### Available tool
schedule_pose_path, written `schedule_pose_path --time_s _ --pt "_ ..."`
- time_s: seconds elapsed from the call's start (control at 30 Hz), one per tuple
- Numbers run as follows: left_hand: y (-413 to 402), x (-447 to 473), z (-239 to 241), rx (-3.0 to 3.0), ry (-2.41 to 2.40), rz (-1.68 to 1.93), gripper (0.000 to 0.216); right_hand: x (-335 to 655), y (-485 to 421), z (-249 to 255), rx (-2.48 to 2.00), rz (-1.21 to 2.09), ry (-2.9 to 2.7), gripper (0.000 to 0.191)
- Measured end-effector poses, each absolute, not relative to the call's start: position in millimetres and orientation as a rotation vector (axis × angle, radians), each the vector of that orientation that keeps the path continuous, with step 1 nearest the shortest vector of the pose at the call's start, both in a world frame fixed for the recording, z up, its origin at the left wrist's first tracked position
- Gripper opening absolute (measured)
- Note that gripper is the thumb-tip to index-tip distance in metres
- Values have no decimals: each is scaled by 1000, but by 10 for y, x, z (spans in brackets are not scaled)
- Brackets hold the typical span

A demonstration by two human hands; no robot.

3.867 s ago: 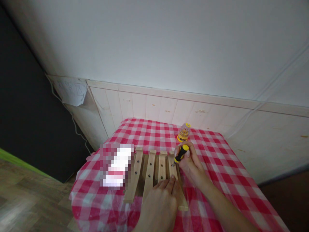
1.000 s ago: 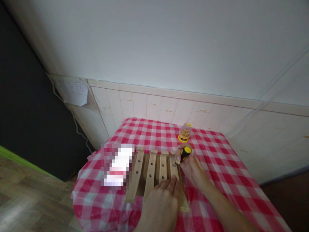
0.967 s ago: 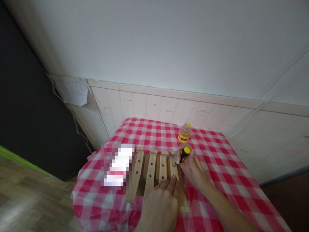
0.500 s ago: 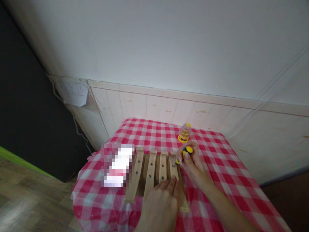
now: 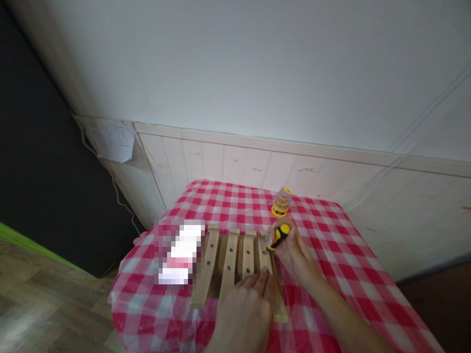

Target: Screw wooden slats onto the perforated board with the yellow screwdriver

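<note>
A wooden piece made of several slats (image 5: 210, 269) lies on the table, with dark screw heads set along the slats. My left hand (image 5: 245, 311) rests flat on its near right part, fingers stretched forward and pressing on the wood. In my right hand (image 5: 300, 257) is a short yellow-and-black screwdriver (image 5: 282, 234), tilted with its tip down at the far screw of the rightmost screwed slat (image 5: 268, 264). Where exactly the tip meets the screw is too small to tell. My left hand hides the near ends of the middle slats.
A clear case with yellow base and bits (image 5: 281, 202) stands behind the right hand. Left of the wood lies a bright, pixelated rectangle (image 5: 180, 252). A red-and-white checked cloth (image 5: 228, 196) covers the table, which stands by a white panelled wall (image 5: 235, 159).
My right hand has shifted its fingers and turned around the screwdriver, so more of the handle shows. My left hand and the wood have stayed in place.
</note>
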State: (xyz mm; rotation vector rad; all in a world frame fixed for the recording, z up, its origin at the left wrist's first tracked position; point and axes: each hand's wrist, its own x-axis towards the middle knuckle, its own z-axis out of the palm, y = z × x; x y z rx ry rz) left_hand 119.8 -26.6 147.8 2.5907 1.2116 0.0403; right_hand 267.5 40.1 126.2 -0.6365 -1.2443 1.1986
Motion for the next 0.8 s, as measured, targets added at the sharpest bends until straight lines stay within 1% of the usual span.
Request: schedule_pose_path --time_s 0.17,0.33,0.4,0.5,0.57,0.8 --pt "-268 1205 1500 2580 1225 53 50 2738 400 1231 -650 1099 -1332 29" --pt "-261 1201 1452 2575 1231 111 49 2716 381 1250 -618 1146 -1317 25" --pt "-257 1195 1424 2595 1226 125 49 2687 373 1281 -598 1195 -1269 30" --pt "-252 1183 1401 2611 1212 99 49 2651 361 1344 -598 1295 -1200 44" --pt "-254 1177 1402 2609 1209 84 49 2642 358 1364 -618 1325 -1195 46" --pt "-273 1194 1467 2598 1227 64 49 2710 380 1234 -641 1177 -1334 32"
